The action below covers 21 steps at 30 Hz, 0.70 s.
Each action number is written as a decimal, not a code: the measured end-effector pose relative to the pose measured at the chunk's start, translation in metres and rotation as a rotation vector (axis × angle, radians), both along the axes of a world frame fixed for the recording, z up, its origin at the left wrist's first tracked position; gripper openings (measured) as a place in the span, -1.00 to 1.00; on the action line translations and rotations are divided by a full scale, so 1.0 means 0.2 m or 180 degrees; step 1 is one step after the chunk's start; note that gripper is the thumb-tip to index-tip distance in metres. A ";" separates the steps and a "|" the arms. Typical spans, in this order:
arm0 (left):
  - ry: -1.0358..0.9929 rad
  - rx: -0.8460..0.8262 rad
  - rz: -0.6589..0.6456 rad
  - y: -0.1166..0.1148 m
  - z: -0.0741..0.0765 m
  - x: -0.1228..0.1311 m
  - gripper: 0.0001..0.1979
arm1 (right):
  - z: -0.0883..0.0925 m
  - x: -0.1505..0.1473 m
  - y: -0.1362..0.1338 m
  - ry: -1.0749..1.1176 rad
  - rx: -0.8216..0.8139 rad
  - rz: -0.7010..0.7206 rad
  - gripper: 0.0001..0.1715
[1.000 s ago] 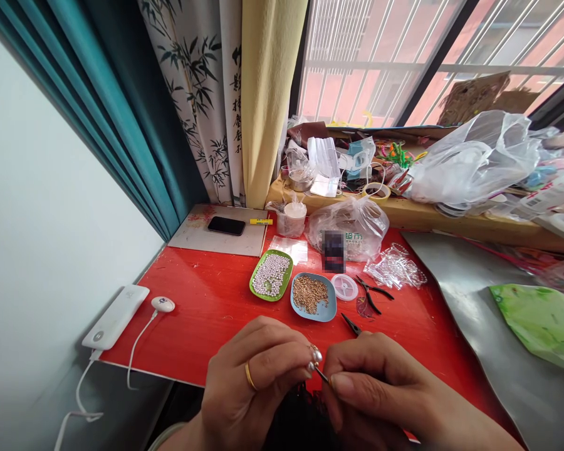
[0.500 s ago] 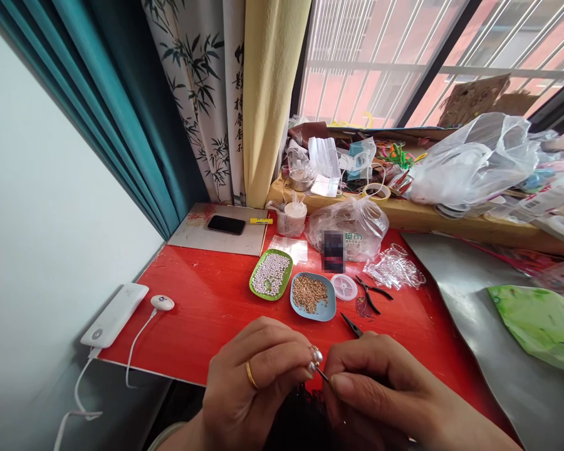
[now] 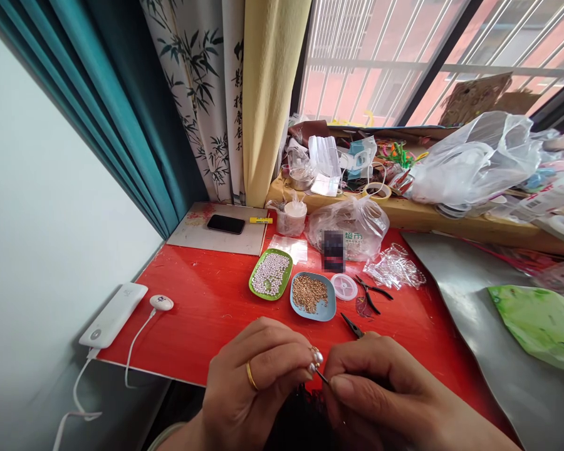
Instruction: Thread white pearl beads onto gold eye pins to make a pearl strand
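Our left hand [image 3: 254, 385] pinches a white pearl cluster [image 3: 315, 359]; our right hand [image 3: 380, 391] clamps a thin dark wire [image 3: 323, 376] against it.

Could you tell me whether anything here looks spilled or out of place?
Nothing stands out. The pearl beads lie inside the green dish and the gold beads inside the blue dish, none spilled. The left hand and right hand pinch a small beaded piece between them.
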<state>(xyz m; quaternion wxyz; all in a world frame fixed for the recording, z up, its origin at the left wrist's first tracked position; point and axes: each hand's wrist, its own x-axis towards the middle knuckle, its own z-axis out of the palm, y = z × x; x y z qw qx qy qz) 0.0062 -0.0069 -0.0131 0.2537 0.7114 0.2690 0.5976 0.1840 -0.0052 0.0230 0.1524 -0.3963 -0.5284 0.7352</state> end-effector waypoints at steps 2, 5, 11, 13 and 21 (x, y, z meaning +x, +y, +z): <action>-0.0019 0.0009 -0.0001 0.00 0.00 0.00 -0.91 | 0.01 0.00 0.00 -0.0097 0.0117 0.0000 -0.53; -0.0017 0.0028 -0.0003 0.00 0.01 0.00 -0.91 | 0.03 -0.01 0.00 -0.0190 0.0335 0.0006 -0.51; -0.0002 0.0019 0.0039 0.00 0.00 0.00 -0.90 | 0.05 -0.04 -0.02 -0.0475 0.0863 -0.0129 -0.50; -0.0028 0.0053 0.0041 -0.01 0.00 0.00 -0.90 | 0.06 -0.04 -0.02 -0.0574 0.0955 -0.0142 -0.51; -0.0033 -0.0042 -0.0032 -0.01 -0.02 -0.01 -0.90 | 0.06 -0.02 -0.01 -0.0598 0.1273 0.0096 -0.53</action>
